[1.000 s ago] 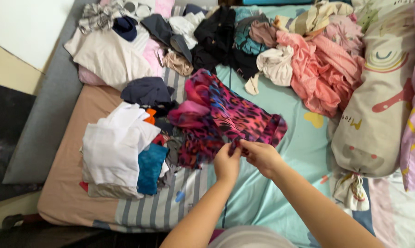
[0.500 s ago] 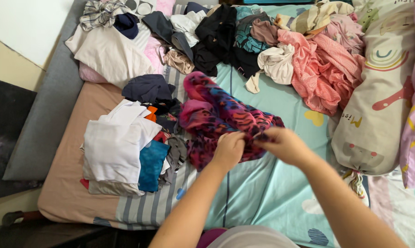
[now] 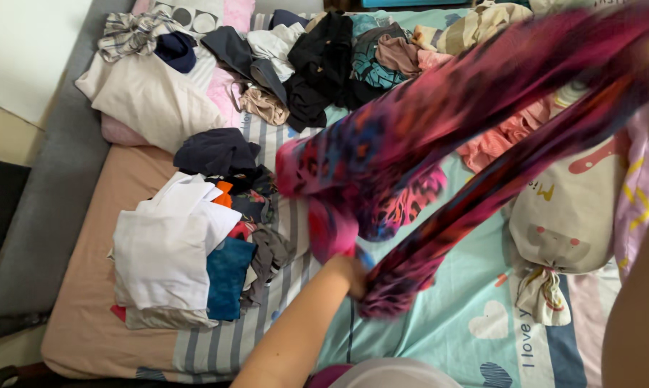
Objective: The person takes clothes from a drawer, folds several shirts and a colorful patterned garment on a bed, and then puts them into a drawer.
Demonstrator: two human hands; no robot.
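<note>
Since before, you've stretched the pink leopard-print garment (image 3: 439, 136) wide; left hand (image 3: 346, 276) pinches its lower end, right hand's grip unclear.

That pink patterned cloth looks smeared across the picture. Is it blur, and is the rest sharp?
Head view: the pink and purple patterned garment streaks with motion blur toward the upper right; the left hand grips its lower end, slightly soft. The folded white clothes and bolster pillow stay sharp under even, soft light, without glare.

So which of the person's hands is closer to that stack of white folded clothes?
Left. The left hand grips the pink patterned garment just right of the white stack; the right hand is raised at the far right edge, blurred.
</note>
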